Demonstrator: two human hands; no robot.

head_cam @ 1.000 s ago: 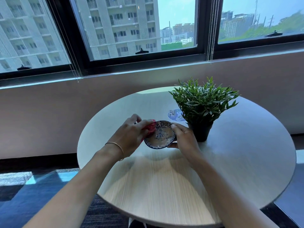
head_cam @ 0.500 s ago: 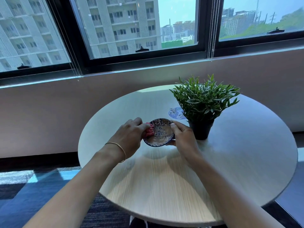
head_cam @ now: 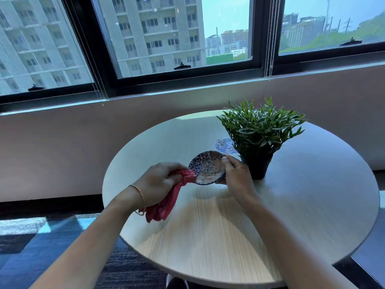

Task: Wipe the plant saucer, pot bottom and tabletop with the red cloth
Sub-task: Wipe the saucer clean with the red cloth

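Saucer, tilted, held above the table near its middle; right hand pinches its right rim, thumb on top; left hand, fingers curled, grips the cloth, whose bunched end touches the saucer's left edge, the rest hanging; pot stands just behind the right hand. Step 1 of 3, the saucer wipe, judged in hand; next calls for setting the saucer down and tipping the pot to reach its bottom.
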